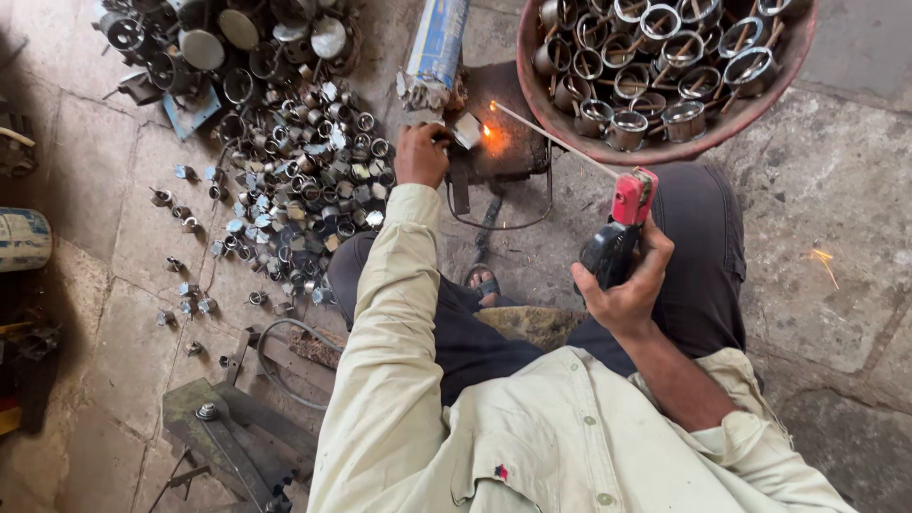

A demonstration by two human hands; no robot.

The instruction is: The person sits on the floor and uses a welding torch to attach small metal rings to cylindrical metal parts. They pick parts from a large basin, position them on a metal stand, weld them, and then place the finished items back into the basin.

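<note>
On a stone workshop floor, the right hand [629, 285] is gripping a red electrode holder [622, 223], its thin, stiff rod [551, 138] sparking against a small metal piece [467, 131] that the left hand [421, 154] is pinching on a welding block [503, 142]; likely hot, best held by its far edge.

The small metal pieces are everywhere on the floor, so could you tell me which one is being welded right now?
It is the small metal piece pinched by the left hand on the dark stand, beside the glow at the rod tip; the others lie loose.
</note>
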